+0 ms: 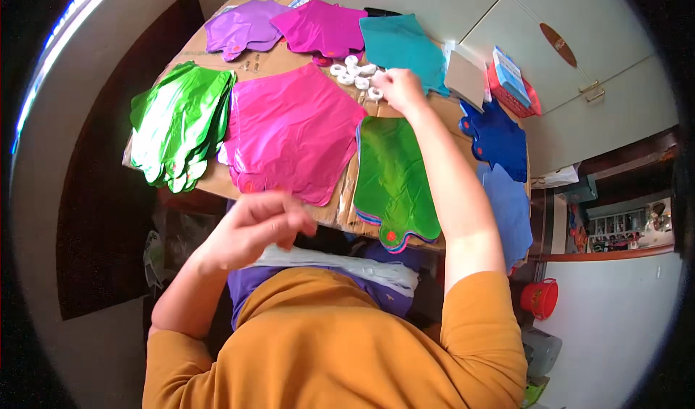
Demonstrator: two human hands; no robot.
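Observation:
My right hand [399, 90] reaches over the far middle of the table, its fingers pinched together at a small cluster of white rings [352, 69], like little rolls. A white ring shows at the fingertips, though the hand partly covers it. My left hand [264, 224] hovers in front of the table's near edge, loosely bent and a bit blurred, with nothing visible in it. Between the hands lies a stack of shiny pink foil balloons [293, 130], flat and uninflated. A green foil balloon [394, 181] tops another flat stack below my right forearm.
Around the cardboard-covered table [206, 43] lie more flat foil stacks: bright green [177, 123], purple [246, 29], magenta [318, 29], teal [405, 43], dark blue [499, 141] and light blue [507, 206]. A red basket [523, 101] stands by the white cabinet [572, 40]. White strands [347, 268] lie across my lap.

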